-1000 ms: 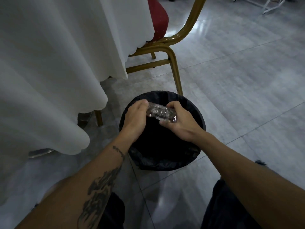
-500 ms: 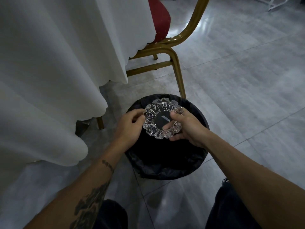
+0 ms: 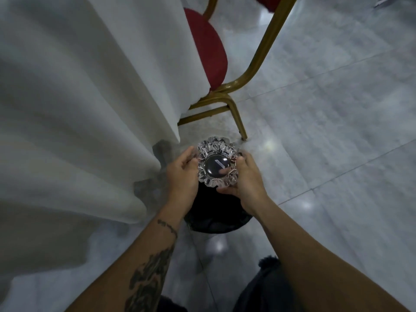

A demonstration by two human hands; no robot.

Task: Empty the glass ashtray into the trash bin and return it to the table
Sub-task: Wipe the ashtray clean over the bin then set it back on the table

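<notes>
The cut-glass ashtray [image 3: 216, 163] with a scalloped rim is held upright, its bowl facing me, a small pale streak showing in its round centre. My left hand [image 3: 182, 174] grips its left edge and my right hand [image 3: 246, 178] grips its right edge and underside. Directly beneath my hands stands the black-lined trash bin [image 3: 216, 218], mostly hidden by hands and ashtray. The table's top is out of view; only its white tablecloth [image 3: 85, 104] hangs at the left.
A chair with gold metal legs [image 3: 236, 118] and a red seat [image 3: 208, 48] stands just beyond the bin, half under the cloth. Grey tiled floor [image 3: 326, 131] spreads to the right. My dark-clad knees [image 3: 265, 287] are at the bottom.
The ashtray has turned from tipped over the bin to upright and has risen with both hands. The view has lifted, so the bin now sits lower and looks smaller.
</notes>
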